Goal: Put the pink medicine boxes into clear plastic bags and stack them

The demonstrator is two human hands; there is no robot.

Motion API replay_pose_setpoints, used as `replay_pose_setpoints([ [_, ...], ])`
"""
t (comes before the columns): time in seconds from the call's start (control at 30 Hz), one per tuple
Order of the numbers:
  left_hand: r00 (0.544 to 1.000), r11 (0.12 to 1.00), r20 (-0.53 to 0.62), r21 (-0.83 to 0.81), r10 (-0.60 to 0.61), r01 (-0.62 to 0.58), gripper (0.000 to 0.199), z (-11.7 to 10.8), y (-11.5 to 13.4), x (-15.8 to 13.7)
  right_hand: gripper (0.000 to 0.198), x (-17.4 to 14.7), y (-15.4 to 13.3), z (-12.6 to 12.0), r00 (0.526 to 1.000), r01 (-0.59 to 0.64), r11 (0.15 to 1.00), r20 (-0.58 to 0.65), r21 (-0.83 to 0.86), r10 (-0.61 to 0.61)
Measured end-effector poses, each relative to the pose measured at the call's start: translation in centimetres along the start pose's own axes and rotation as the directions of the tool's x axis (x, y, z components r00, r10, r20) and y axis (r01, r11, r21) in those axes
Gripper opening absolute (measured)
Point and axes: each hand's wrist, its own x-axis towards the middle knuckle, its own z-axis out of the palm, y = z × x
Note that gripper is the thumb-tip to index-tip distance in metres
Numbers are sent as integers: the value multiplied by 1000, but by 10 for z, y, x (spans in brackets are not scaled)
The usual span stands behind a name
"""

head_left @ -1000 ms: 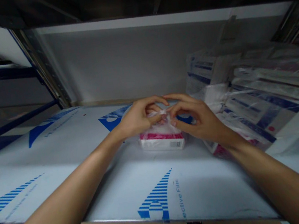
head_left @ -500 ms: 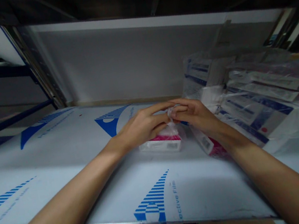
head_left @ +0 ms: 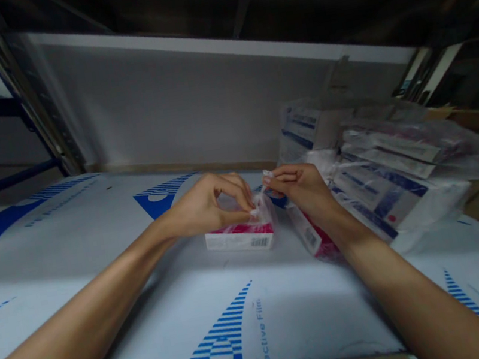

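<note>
A white and magenta box [head_left: 240, 239] with a barcode lies on the film-covered shelf, inside a clear plastic bag [head_left: 266, 207]. My left hand [head_left: 213, 203] is over the box, thumb and fingertips pinched on the gathered plastic just above it. Slightly higher and to the right, my right hand [head_left: 301, 185] grips the twisted end of the same bag between thumb and fingers. Beneath the right wrist, a second magenta and white box [head_left: 311, 236] in clear plastic stands at a slant, partly hidden by that forearm.
Several white and blue boxes [head_left: 387, 195] in clear plastic are piled at the right. Protective film with blue print covers the shelf [head_left: 152, 315]. A dark upper shelf [head_left: 194, 4] hangs overhead, and a metal post [head_left: 35, 109] rises at the left.
My hands, close together at the twisted bag neck before, have moved apart. The left has lowered to the plastic near the box; the right holds the twisted end. The view has shifted slightly.
</note>
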Motion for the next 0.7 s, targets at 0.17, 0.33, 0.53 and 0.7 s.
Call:
replay_pose_setpoints([
  [0.17,968,991,248,-108,-47,76,6,-1,7,-4,28,-1,9,1,998,61,975,19,-214,-58],
  [0.33,907,991,417,-85,-56,100,5,3,16,-7,26,-4,15,4,991,132,837,83,-531,-104],
  [0.53,864,987,491,-55,-107,153,4,4,22,-8,22,-5,16,4,989,150,717,112,-681,-101],
  [0.7,779,946,598,-104,-188,308,9,-10,15,-11,13,-6,23,6,966,257,656,187,-710,-177],
])
